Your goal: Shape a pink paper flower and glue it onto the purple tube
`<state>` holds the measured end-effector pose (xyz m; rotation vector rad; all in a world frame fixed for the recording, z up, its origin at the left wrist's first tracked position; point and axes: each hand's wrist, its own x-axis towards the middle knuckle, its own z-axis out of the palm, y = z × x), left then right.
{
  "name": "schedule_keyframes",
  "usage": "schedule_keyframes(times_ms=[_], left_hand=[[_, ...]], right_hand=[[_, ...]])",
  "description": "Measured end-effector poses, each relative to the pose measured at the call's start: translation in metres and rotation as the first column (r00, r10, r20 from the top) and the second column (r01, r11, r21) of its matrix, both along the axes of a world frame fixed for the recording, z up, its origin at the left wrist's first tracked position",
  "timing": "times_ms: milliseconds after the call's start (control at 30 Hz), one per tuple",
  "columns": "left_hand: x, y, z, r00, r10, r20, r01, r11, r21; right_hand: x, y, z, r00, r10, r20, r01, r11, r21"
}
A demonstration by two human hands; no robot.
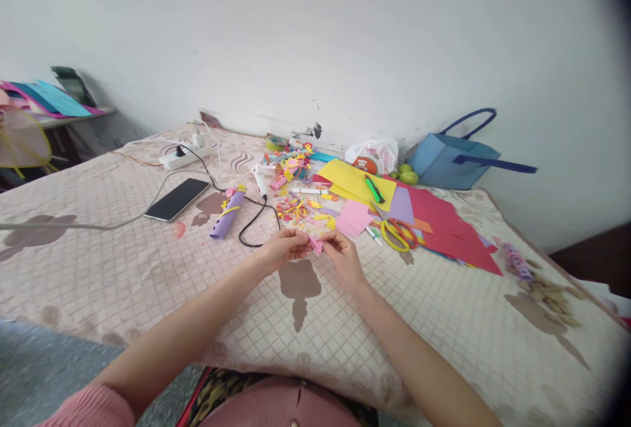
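Between my two hands is a small folded piece of pink paper (315, 244), held just above the tablecloth. My left hand (286, 247) pinches its left side. The fingers of my right hand (340, 253) are closed on its right side. Right behind the hands lie many small paper scraps (298, 211) in yellow, pink and red. Pink paper squares (353, 217) rest to the right of them, beside yellow-handled scissors (394, 235). A white glue gun (259, 180) with a black cord stands behind my left hand.
To the left are a purple paper roll (227, 214), a phone (177, 200) and a power strip (185, 157) with cords. Yellow sheets (352, 180), a green cutter (374, 188) and red sheets (444, 226) lie right. A blue bag (446, 161) stands near the wall; peanuts (549, 295) lie far right.
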<state>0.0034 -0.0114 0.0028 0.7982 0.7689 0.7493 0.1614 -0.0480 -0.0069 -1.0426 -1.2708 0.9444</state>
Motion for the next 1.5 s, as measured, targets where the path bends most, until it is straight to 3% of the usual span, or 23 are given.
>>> schedule_keyframes(times_ms=[267,567,800,1033,1233,1500], left_hand=[[-0.0013,-0.0019,0.0074,0.998,0.002,-0.055,0.005,0.993,0.122],[-0.0013,-0.0034,0.0068,0.987,0.059,-0.149,-0.034,0.985,0.168],[-0.0001,-0.0039,0.0086,0.976,0.087,-0.199,-0.028,0.958,0.284],[0.0033,-0.0079,0.0098,0.966,0.11,-0.236,-0.002,0.909,0.417],[0.005,-0.0094,0.0064,0.963,0.055,-0.262,0.045,0.931,0.362],[0.0057,-0.0079,0.0005,0.982,0.075,-0.171,-0.013,0.941,0.339]], right_hand=[[-0.0006,-0.0018,0.0032,1.0,-0.005,0.021,0.005,1.0,-0.004],[0.0003,-0.0017,0.0027,0.993,0.018,0.113,-0.022,0.999,0.034],[-0.002,-0.004,0.0058,0.983,0.081,-0.164,-0.1,0.989,-0.112],[0.0001,-0.0018,-0.0008,0.991,0.124,-0.059,-0.132,0.974,-0.181],[-0.0014,-0.0034,0.0007,0.995,0.097,-0.009,-0.097,0.987,-0.128],[-0.0023,-0.0033,0.0009,0.985,0.128,-0.119,-0.151,0.966,-0.211]])
